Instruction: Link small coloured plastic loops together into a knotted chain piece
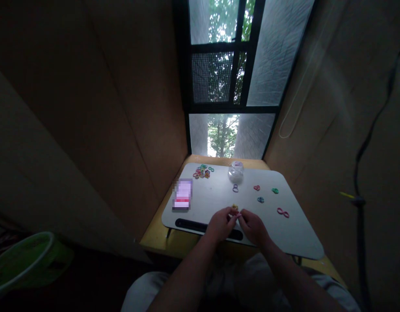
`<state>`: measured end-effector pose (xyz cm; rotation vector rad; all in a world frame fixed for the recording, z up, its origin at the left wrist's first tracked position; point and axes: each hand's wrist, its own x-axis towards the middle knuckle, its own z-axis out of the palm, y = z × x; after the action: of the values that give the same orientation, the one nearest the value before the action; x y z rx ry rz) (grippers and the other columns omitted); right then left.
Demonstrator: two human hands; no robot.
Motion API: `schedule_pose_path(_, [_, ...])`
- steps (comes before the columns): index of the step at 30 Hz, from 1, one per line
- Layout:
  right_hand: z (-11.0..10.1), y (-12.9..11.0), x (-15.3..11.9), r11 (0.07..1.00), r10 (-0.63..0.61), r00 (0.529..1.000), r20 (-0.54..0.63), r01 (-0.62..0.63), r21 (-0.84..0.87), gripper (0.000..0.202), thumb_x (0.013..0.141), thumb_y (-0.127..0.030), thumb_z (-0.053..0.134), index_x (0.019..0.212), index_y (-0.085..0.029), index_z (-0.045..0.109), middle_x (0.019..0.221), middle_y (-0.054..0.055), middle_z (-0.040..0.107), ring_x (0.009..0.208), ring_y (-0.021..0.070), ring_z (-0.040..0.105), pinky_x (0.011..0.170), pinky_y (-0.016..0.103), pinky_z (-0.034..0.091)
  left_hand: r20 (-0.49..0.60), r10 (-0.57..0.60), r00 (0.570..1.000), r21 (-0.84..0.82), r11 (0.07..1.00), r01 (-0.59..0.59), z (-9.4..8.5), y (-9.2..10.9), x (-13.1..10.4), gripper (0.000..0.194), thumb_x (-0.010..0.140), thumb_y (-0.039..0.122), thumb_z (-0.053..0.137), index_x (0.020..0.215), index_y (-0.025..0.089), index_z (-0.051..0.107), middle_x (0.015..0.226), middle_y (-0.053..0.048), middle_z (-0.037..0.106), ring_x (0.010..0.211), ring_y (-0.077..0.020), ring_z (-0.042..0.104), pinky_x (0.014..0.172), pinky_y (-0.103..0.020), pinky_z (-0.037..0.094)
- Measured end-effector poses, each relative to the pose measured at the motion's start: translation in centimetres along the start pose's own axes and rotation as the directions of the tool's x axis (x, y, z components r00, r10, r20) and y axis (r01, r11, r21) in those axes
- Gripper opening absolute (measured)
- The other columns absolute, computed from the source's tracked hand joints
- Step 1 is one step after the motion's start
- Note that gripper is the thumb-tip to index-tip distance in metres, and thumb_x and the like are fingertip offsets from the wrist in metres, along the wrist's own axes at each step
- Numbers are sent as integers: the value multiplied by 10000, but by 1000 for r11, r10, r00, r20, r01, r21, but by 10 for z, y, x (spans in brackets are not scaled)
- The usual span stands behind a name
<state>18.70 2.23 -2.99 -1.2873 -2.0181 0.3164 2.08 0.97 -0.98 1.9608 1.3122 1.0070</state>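
Observation:
Over the front of the white lap table (213, 197), my left hand (222, 223) and my right hand (253, 226) meet fingertip to fingertip. Both pinch a small pink loop (239, 215) that looks like a hair tie; the fingers cover most of it. Just beyond my left fingertips lies a yellow band (234, 207). Farther out are a purple figure-eight band (235, 188), a red band (257, 188), a blue-grey band (260, 199), a green band (275, 190) and a pink figure-eight band (283, 212). A pile of mixed coloured bands (202, 172) sits at the back left.
A clear plastic bag or container (236, 172) stands near the back edge. On the left lies a phone-shaped item (183, 194) with a blurred screen. A black slot (190, 224) runs along the table's front. A green basket (34, 260) is at lower left; a dark cable (361, 216) hangs right.

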Motion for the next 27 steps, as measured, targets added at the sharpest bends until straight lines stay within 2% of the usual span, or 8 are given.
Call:
schedule_pose_path(8, [-2,-2,0,1000,6,1000,-1,-6,27,242,878,-317,458,657,-218,450,586,-26,504,562,131,461,555,243,329,-6,-26,1000,59,998,27,0,0,0,231,932,366,502,922,203,666,842,-22,703,757,-161,621,693,-251,444])
schedule_pose_path(13, [-5,-6,-2,992,12,1000,8,-13,129,79,838,-268,478,799,-218,525,628,-32,544,570,129,477,562,235,367,-3,-28,1000,79,996,28,0,1,0,224,934,345,481,904,204,653,848,-26,697,766,-167,611,687,-258,433])
schedule_pose_path(18, [-8,-8,-2,976,17,999,27,-22,216,144,847,-253,474,925,-207,585,694,-10,611,610,140,529,598,243,413,-16,-24,1000,82,996,25,1,0,1,216,934,338,482,873,205,641,845,-21,693,759,-162,606,693,-258,428])
schedule_pose_path(23, [-5,-5,-2,985,24,1000,-8,-23,174,102,848,-281,492,789,-213,540,617,-30,529,557,125,473,544,231,374,-3,-38,999,90,995,38,1,0,1,203,929,324,486,893,199,641,861,-28,694,780,-167,610,709,-263,436])
schedule_pose_path(27, [-3,-3,-2,990,31,999,-22,-28,139,101,832,-281,504,761,-214,529,588,-40,510,532,116,449,526,227,355,-6,-46,999,85,995,46,1,-1,1,204,917,342,505,914,195,647,836,-26,690,735,-160,606,677,-259,437])
